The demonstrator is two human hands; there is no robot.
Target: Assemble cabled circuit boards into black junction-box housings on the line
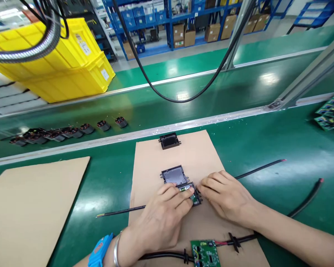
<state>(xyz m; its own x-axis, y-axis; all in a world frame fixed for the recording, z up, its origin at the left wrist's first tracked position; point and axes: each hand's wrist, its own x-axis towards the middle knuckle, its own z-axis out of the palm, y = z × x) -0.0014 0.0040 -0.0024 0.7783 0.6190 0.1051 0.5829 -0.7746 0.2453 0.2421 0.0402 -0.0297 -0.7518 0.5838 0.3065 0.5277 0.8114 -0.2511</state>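
Observation:
In the middle of the head view, a small black plastic case (196,199) with a green circuit board inside lies on a cardboard sheet (147,167). My left hand (167,211) is closed over its left part, fingertips pressing on the board and rim. At the case's right end, my right hand (225,196) has its fingers pinched together on a black cable (258,169), which comes out behind the hand. Its fingertips are partly hidden. Another black cable (122,211) runs out left from under my left hand. A black case half (175,175) lies open side up, touching the first case.
Another black case (169,141) sits at the cardboard's far edge. A wired green circuit board (205,254) lies nearest me. Several black cylindrical parts (86,128) line the left back. Yellow crates (80,70) stand beyond; a black cable (180,101) hangs overhead.

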